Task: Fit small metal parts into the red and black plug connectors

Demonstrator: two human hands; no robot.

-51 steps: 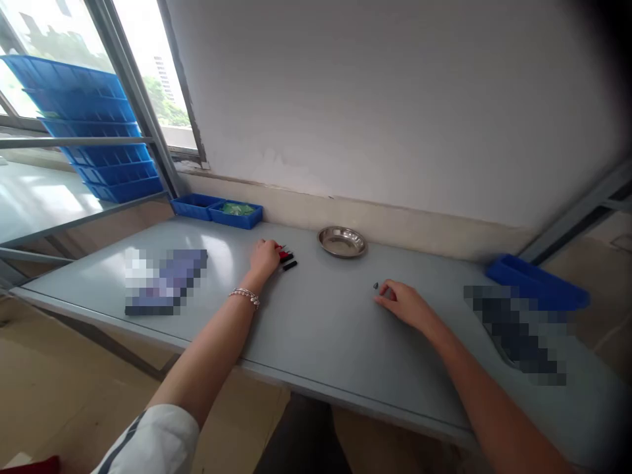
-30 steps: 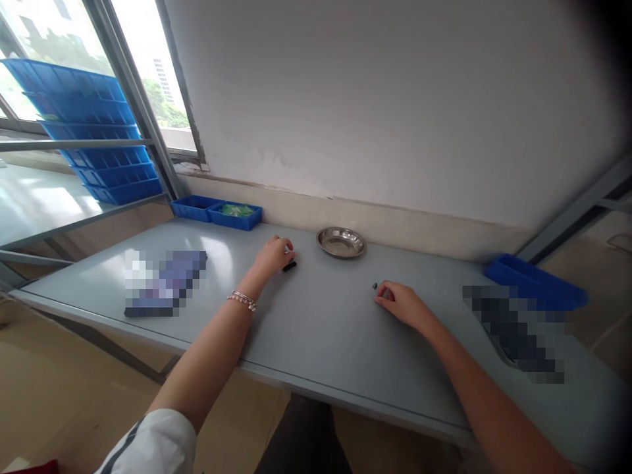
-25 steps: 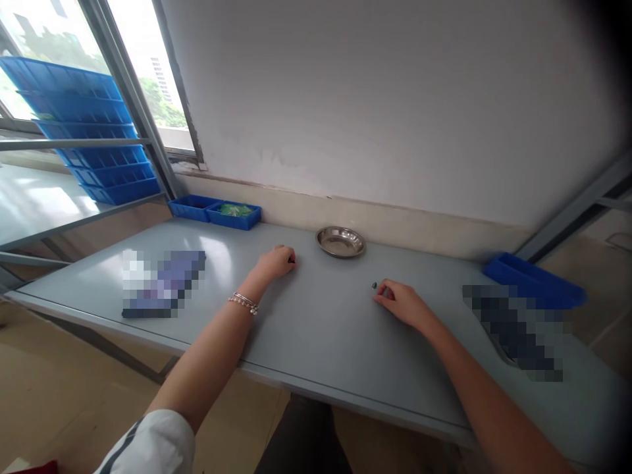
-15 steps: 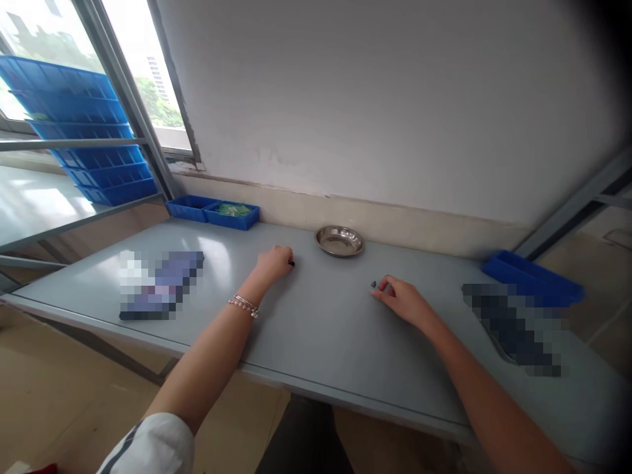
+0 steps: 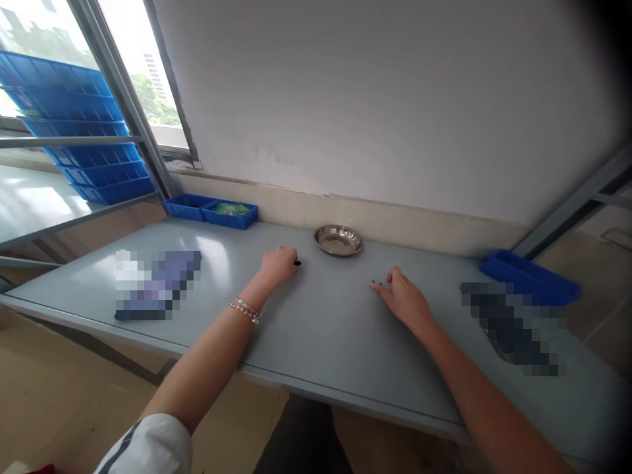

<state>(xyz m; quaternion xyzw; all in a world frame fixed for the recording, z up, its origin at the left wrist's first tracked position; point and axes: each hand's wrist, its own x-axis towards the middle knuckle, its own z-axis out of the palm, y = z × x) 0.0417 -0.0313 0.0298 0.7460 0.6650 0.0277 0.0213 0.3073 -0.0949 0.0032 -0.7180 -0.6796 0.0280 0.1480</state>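
My left hand (image 5: 280,264), with bracelets at the wrist, is closed over the grey table, left of the metal dish (image 5: 338,241). A small black piece (image 5: 297,263) pokes out from its fingers; its kind is too small to tell. My right hand (image 5: 407,296) is over the table to the right of the dish, thumb stretched out and forefinger lifted apart from it. Right by the thumb tip are tiny dark bits (image 5: 373,283); whether they touch the thumb or lie on the table I cannot tell.
Two blue bins (image 5: 230,215) stand at the back left, one with green contents. Another blue bin (image 5: 530,276) is at the right. Blurred-out flat items lie at left (image 5: 160,283) and right (image 5: 508,329). Stacked blue crates (image 5: 106,155) stand on the left shelf.
My right thumb and forefinger have parted, the forefinger rising. My left hand has shifted slightly to the right, with the black piece still at its fingers.
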